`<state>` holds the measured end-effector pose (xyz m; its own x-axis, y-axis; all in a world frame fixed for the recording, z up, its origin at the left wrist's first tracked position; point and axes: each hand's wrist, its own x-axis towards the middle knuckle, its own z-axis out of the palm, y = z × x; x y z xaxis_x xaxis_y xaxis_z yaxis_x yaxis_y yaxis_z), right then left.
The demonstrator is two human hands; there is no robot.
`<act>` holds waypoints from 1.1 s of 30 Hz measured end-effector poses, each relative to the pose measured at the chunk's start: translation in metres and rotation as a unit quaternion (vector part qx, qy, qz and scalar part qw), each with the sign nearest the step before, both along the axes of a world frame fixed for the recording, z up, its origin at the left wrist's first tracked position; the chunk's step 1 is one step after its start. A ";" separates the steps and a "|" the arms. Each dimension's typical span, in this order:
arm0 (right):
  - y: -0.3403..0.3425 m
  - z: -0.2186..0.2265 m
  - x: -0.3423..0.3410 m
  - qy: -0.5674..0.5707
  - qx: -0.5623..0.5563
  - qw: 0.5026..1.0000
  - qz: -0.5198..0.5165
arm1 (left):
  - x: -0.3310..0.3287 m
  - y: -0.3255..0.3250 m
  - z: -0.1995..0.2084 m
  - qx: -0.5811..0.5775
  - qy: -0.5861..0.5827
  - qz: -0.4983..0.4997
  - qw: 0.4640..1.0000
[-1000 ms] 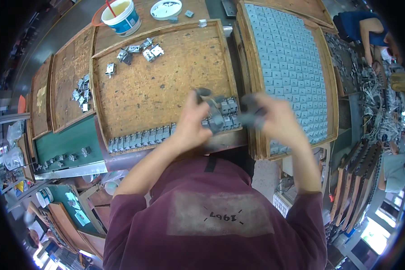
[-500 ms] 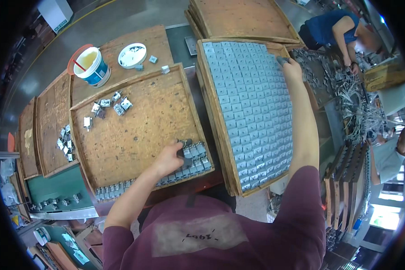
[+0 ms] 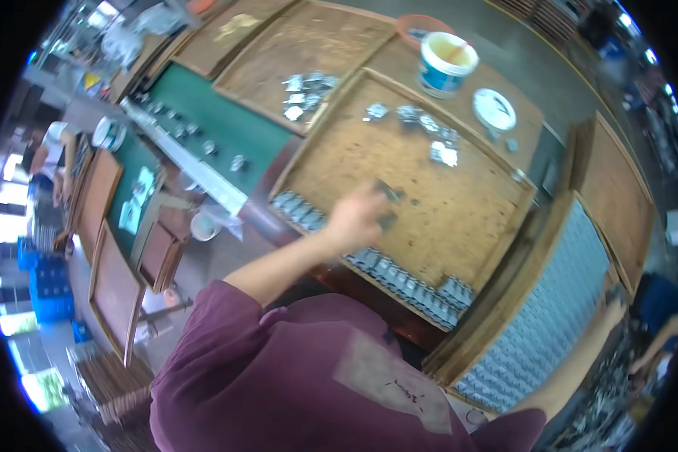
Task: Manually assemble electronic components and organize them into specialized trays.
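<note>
My left hand (image 3: 358,215) hovers, blurred, over a shallow wooden tray (image 3: 474,143). Its dark-covered thumb and finger are apart, and nothing shows between them. Below it, a row of small metal parts (image 3: 399,275) lines the tray's near edge, with a short second row at the right end. Loose shiny metal parts (image 3: 444,154) lie toward the tray's far side. My right hand (image 3: 612,310) is at the far edge of a second tray (image 3: 452,361), packed with small grey blocks (image 3: 539,309). Its dark-tipped fingers touch or nearly touch the blocks; blur hides their grip.
Beyond the left tray stand a white-and-blue bucket (image 3: 444,68), an orange basin (image 3: 410,26) and a round white lid (image 3: 494,110). More metal parts (image 3: 309,90) lie on another tray at left. A co-worker's arm (image 3: 659,343) shows at far right.
My view has swung to the left. My left hand has left the tray's near right corner and moved leftward above the tray. My right hand stays by the block tray's far edge.
</note>
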<state>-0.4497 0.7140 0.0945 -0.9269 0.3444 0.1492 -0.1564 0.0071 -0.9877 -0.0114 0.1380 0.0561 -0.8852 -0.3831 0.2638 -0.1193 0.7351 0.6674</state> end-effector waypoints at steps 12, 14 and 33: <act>-0.144 0.038 0.208 -0.065 0.087 0.964 0.241 | 0.150 -0.225 -0.037 -0.146 -0.345 0.357 0.856; -0.179 0.055 0.247 -0.066 0.081 0.966 0.236 | 0.140 -0.222 -0.037 -0.135 -0.327 0.337 0.873; -0.306 0.095 0.394 0.038 0.334 0.856 0.394 | 0.014 0.061 0.090 0.557 0.039 -0.254 0.790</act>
